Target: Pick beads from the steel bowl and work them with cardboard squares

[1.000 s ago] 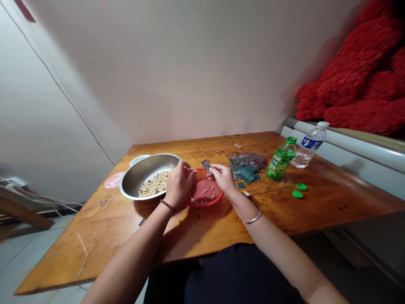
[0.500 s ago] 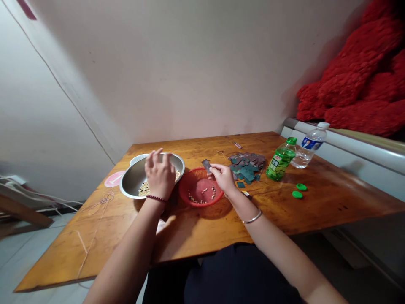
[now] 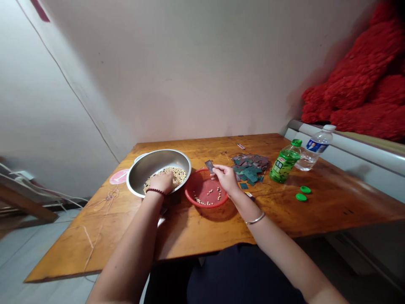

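Observation:
My left hand (image 3: 163, 182) reaches down into a steel bowl (image 3: 148, 166) of pale beads (image 3: 177, 172), its fingers buried among them and hidden. A small dark card (image 3: 209, 165) is pinched in my right hand (image 3: 225, 177) over the far rim of a red plastic basket (image 3: 193, 196), which holds several loose beads (image 3: 209, 195). The basket stands just right of the bowl on the wooden table (image 3: 202, 228).
A heap of dark green and brown cards (image 3: 250, 165) lies right of the basket. A green bottle (image 3: 285, 161), a water bottle (image 3: 314, 147) and two green caps (image 3: 303, 193) are further right. A pink disc (image 3: 118, 176) and thread (image 3: 104, 202) lie left. Red fluffy fabric (image 3: 360, 80) sits on the ledge.
My left hand left the basket, passed over the bowl and has dropped into the beads. My right hand kept holding the card in place. The view shifted slightly.

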Tool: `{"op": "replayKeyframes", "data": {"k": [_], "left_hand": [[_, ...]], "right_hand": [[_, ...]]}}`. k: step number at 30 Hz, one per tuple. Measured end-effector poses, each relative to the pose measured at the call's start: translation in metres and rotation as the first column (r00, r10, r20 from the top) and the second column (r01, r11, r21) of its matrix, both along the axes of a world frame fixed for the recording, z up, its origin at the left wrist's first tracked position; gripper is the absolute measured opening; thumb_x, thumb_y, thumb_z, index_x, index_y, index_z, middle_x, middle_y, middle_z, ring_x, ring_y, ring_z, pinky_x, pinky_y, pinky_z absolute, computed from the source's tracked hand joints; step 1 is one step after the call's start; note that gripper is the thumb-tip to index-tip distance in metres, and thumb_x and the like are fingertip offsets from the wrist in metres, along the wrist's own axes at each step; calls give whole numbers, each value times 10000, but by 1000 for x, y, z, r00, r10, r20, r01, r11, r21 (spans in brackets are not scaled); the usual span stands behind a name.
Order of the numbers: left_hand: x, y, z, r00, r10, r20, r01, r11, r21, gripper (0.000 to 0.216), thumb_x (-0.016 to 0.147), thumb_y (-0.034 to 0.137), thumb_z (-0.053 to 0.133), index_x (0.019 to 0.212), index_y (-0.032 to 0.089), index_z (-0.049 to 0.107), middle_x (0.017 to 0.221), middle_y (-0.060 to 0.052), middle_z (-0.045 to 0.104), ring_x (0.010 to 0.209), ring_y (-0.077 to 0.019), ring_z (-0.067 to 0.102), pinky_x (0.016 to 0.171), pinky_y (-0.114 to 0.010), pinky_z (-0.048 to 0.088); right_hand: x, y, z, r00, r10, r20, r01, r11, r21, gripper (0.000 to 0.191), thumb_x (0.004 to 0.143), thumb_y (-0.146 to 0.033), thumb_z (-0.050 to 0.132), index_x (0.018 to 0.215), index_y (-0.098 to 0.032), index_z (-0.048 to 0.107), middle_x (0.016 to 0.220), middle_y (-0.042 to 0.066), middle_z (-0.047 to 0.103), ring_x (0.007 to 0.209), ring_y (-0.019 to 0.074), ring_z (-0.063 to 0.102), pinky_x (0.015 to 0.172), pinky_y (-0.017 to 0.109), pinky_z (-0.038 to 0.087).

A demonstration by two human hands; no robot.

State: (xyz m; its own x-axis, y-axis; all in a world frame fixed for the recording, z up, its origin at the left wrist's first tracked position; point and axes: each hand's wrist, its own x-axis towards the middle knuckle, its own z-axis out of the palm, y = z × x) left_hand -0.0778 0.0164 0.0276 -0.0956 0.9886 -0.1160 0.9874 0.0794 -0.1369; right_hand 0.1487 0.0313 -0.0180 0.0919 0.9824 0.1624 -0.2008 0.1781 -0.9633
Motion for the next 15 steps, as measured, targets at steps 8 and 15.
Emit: {"op": "replayKeyframes", "data": {"k": [8, 15], "left_hand": [[-4, 6, -3, 997, -70, 34, 71, 997, -43, 456, 766, 421, 480, 1152, 190, 556, 1158, -152, 612, 1019, -271, 598, 834, -366, 458], [2, 3, 1, 990, -105, 94, 103, 994, 27, 288, 745, 311, 494, 895, 143, 674, 952, -154, 681, 891, -239, 633, 767, -301, 460]], "right_hand": [[0, -4, 5, 1000, -8, 3, 8, 1000, -12, 297, 624, -322, 636, 836, -125, 702, 615, 31, 690, 539, 164, 644, 529, 275, 546], [0, -4, 4, 1000, -11, -3, 11, 1000, -15, 294, 618, -335, 659, 825, -131, 705, 640, 43, 700, 556, 173, 656, 519, 273, 546]]}}
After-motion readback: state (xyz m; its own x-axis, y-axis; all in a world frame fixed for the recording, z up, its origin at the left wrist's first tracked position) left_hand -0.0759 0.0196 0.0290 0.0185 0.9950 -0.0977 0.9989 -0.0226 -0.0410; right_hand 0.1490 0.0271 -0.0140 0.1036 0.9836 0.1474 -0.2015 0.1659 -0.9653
